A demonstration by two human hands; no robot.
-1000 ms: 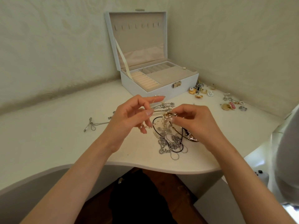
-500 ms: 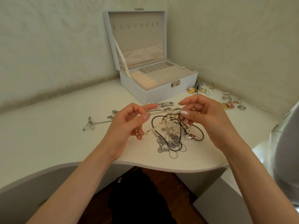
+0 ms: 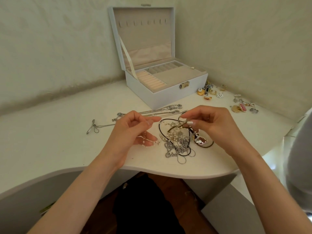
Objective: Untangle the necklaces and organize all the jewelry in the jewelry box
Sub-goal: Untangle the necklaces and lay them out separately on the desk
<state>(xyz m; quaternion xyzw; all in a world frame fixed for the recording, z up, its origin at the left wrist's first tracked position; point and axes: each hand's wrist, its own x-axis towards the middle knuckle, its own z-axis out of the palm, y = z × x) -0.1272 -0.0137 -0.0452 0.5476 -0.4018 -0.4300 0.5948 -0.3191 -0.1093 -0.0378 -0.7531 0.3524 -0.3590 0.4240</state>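
Observation:
A tangle of necklaces (image 3: 179, 141) lies on the white table (image 3: 50, 132) between my hands: a black cord, a pearl strand, silver chains and a shiny heart pendant (image 3: 200, 140). My left hand (image 3: 133, 130) pinches a thin pearl chain that runs across its fingers. My right hand (image 3: 214, 125) pinches a gold-toned piece of the tangle at its top. The white jewelry box (image 3: 168, 97) stands open behind, its beige ring rolls and compartments showing nothing in them.
Silver chains (image 3: 162, 109) lie stretched out in front of the box, and one separate chain with a pendant (image 3: 94, 128) lies at the left. Earrings, rings and brooches (image 3: 224, 98) are scattered right of the box by the wall. The table's curved front edge is near my wrists.
My hands have moved apart, the left one drawing the pearl chain to the left. The black cord and heart pendant have settled lower on the table under my right hand.

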